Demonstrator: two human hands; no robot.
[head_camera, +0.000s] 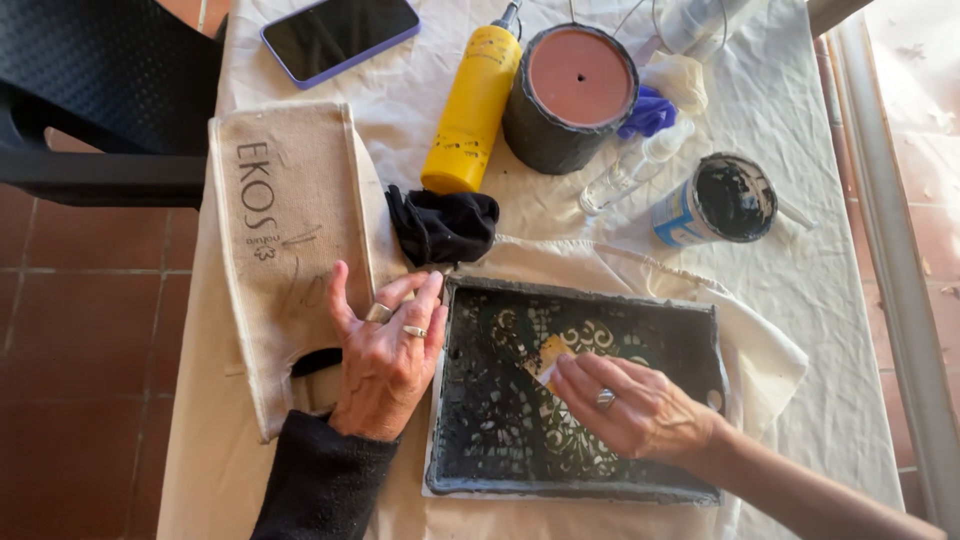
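Observation:
A rectangular mosaic tray (690, 340) smeared with dark grout lies on the white cloth in front of me. My right hand (630, 405) presses a small yellow-white sponge (548, 362) onto the tray's patterned middle. My left hand (385, 350) rests flat with fingers spread at the tray's left edge, partly on a beige canvas bag (285, 240). There are rings on both hands.
Behind the tray lie a crumpled black cloth (443, 225), a yellow bottle (472, 105), an upturned dark pot with a terracotta base (572, 95), a clear spray bottle (635, 168), an open tin of dark grout (718, 200) and a phone (338, 35). A dark chair (100, 90) stands at left.

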